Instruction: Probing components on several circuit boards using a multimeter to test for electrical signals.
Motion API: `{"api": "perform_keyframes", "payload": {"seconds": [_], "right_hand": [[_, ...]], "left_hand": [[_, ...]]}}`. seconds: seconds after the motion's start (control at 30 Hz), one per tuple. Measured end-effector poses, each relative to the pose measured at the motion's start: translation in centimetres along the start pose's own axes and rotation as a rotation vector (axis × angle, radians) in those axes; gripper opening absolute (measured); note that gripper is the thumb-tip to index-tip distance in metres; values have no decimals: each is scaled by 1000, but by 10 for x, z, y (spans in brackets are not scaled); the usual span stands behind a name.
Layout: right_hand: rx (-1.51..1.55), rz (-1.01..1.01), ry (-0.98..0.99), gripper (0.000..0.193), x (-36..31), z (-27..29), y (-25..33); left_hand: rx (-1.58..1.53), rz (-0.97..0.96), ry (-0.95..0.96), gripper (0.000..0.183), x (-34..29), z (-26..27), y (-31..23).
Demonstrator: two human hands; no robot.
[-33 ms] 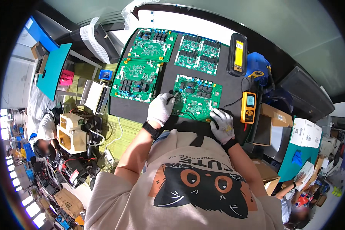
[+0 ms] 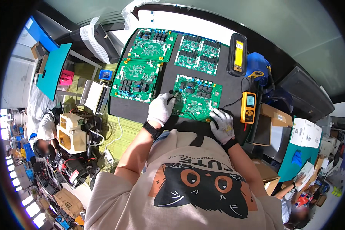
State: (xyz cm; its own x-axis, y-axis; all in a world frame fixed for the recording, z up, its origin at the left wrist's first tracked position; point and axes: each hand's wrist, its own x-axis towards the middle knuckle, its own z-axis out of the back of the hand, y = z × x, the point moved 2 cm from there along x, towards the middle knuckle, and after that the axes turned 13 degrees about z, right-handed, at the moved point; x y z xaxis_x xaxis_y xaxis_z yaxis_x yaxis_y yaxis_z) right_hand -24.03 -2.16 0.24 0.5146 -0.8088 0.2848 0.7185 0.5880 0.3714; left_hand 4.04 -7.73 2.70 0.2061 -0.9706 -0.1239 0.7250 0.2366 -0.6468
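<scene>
Grip: left hand, white glove, fingers curled at the left edge of the circuit board; can't tell if it's pinching anything. Right hand, also gloved, fingers bent at the lower right corner; can't tell if closed on it. Circuit board lies flat mid-frame on a black mat. Around it, left to right: 2 green boards upper left of centre, green panel upper centre, orange meter right of centre.

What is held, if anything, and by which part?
Cannot tell: left hand is by left edge of the nearest circuit board, right hand by its near right corner.
</scene>
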Motion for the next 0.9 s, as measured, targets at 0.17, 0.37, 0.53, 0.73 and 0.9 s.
{"api": "perform_keyframes", "payload": {"seconds": [0.17, 0.37, 0.53, 0.73, 0.9], "right_hand": [[3, 6, -1, 36, 0, 0, 0], [-9, 0, -1, 37, -3, -2, -1], [-11, 2, 3, 37, -4, -3, -2], [-22, 0, 2, 38, -5, -3, -1], [-12, -6, 12, 39, -5, -3, -2]], "left_hand": [[-28, -38, 3, 20, -2, -7, 0], [-61, -13, 12, 20, -1, -17, 2], [-29, 1, 31, 19, 0, -22, 5], [59, -74, -24, 16, -4, -28, 6], [103, -18, -33, 18, -8, -34, 7]]}}
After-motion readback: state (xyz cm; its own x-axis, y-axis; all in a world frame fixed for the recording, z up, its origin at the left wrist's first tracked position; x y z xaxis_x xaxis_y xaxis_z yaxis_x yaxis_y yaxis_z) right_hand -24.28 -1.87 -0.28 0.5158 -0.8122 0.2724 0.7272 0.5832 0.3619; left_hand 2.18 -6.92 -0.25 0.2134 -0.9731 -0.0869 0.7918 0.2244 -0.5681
